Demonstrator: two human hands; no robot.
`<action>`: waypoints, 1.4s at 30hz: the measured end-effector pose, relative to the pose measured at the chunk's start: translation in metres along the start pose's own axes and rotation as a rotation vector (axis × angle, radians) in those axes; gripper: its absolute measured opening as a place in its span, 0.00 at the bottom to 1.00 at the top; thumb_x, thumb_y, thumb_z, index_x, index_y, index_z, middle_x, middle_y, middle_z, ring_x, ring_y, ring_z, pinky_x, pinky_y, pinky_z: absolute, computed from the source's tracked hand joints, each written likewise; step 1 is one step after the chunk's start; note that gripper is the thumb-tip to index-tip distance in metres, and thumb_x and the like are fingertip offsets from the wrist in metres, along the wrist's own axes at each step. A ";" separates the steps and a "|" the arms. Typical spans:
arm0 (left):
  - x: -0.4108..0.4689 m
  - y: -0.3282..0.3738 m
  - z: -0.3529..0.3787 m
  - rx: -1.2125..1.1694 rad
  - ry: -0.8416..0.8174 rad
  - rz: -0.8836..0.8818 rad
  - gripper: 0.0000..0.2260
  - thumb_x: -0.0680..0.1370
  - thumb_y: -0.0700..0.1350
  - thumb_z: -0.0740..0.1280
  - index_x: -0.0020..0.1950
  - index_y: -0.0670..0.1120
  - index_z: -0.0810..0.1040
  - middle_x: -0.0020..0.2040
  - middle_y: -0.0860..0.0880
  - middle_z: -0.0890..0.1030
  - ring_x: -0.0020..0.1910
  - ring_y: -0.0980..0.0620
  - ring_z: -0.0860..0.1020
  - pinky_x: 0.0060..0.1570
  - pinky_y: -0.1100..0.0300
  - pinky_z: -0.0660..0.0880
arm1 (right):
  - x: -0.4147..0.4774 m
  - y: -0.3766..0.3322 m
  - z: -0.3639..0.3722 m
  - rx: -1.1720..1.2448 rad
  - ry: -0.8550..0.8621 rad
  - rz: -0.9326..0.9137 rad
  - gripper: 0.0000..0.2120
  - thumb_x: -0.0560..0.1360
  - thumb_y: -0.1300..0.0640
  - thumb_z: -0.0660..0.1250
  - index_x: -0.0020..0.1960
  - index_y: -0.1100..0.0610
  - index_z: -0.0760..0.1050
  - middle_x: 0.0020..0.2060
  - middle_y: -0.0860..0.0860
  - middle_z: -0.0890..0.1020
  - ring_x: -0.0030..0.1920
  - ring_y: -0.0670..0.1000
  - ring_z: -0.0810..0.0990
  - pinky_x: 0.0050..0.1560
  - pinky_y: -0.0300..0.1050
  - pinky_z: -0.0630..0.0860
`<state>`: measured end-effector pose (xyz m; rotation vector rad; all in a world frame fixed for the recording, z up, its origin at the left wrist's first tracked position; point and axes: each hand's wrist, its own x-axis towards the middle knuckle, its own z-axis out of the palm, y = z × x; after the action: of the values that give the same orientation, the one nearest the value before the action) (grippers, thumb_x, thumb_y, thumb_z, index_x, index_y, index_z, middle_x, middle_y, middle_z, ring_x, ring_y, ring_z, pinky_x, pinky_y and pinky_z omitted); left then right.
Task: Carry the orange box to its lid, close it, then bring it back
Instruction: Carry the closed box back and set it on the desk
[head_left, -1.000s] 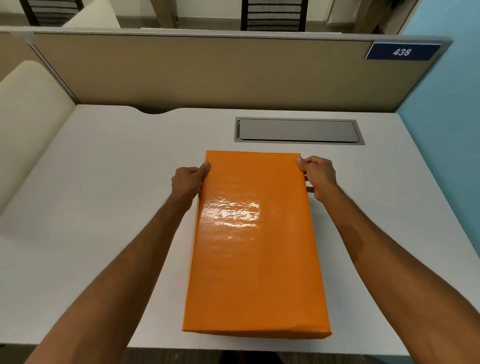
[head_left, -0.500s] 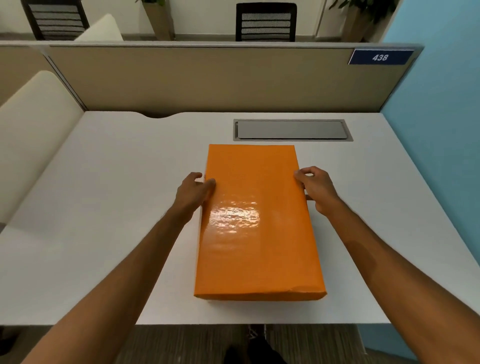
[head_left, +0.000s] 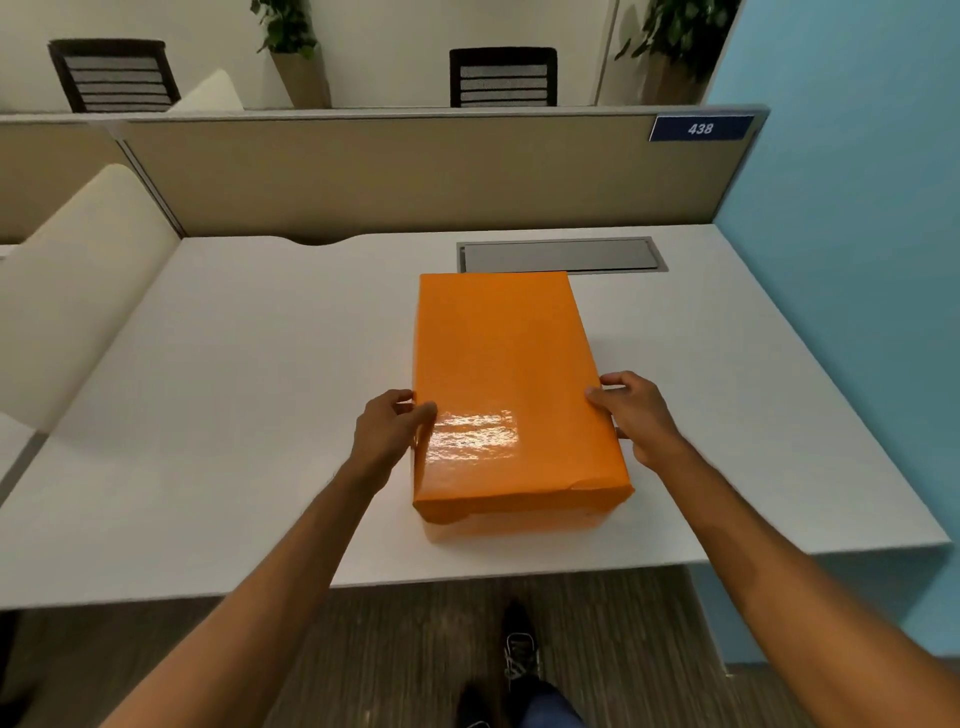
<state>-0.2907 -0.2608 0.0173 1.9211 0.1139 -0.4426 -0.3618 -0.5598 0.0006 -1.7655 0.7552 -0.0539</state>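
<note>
The orange box (head_left: 506, 374) lies flat on the white desk (head_left: 234, 395) with its glossy lid on top, long side running away from me. My left hand (head_left: 387, 428) grips its left side near the front, thumb on the lid. Against the right side my right hand (head_left: 631, 415) holds the box, fingers curled along the edge. The front right corner of the lid looks slightly creased.
A grey cable hatch (head_left: 561, 255) is set into the desk just behind the box. A beige partition (head_left: 389, 176) closes the back, a blue wall (head_left: 841, 260) the right. A cream curved divider (head_left: 78, 291) stands at the left. My shoes (head_left: 519, 660) show below the desk edge.
The view has pulled back from the desk, so the box looks smaller and farther. My hands have slid from the far end of the box toward its near end.
</note>
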 end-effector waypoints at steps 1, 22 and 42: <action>-0.003 -0.001 0.001 -0.014 -0.015 -0.005 0.26 0.78 0.50 0.69 0.74 0.42 0.69 0.67 0.41 0.78 0.61 0.40 0.78 0.60 0.40 0.76 | -0.004 0.002 -0.001 0.010 -0.014 0.004 0.23 0.76 0.49 0.70 0.69 0.53 0.71 0.61 0.54 0.78 0.55 0.56 0.78 0.51 0.55 0.78; 0.000 -0.014 -0.016 -0.230 -0.124 -0.139 0.31 0.74 0.51 0.73 0.76 0.57 0.65 0.68 0.45 0.75 0.59 0.38 0.78 0.53 0.36 0.77 | -0.011 0.004 -0.004 0.304 -0.241 0.099 0.42 0.60 0.50 0.80 0.72 0.46 0.69 0.59 0.50 0.79 0.56 0.58 0.80 0.52 0.66 0.78; 0.042 -0.026 -0.160 -0.285 0.175 -0.065 0.30 0.73 0.54 0.74 0.74 0.55 0.69 0.67 0.45 0.76 0.57 0.40 0.79 0.43 0.47 0.80 | 0.028 -0.093 0.147 0.316 -0.415 0.005 0.34 0.67 0.57 0.78 0.70 0.46 0.70 0.52 0.48 0.81 0.49 0.53 0.82 0.38 0.55 0.80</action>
<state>-0.2192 -0.1103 0.0317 1.6754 0.3375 -0.2833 -0.2373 -0.4369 0.0228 -1.4101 0.4219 0.1832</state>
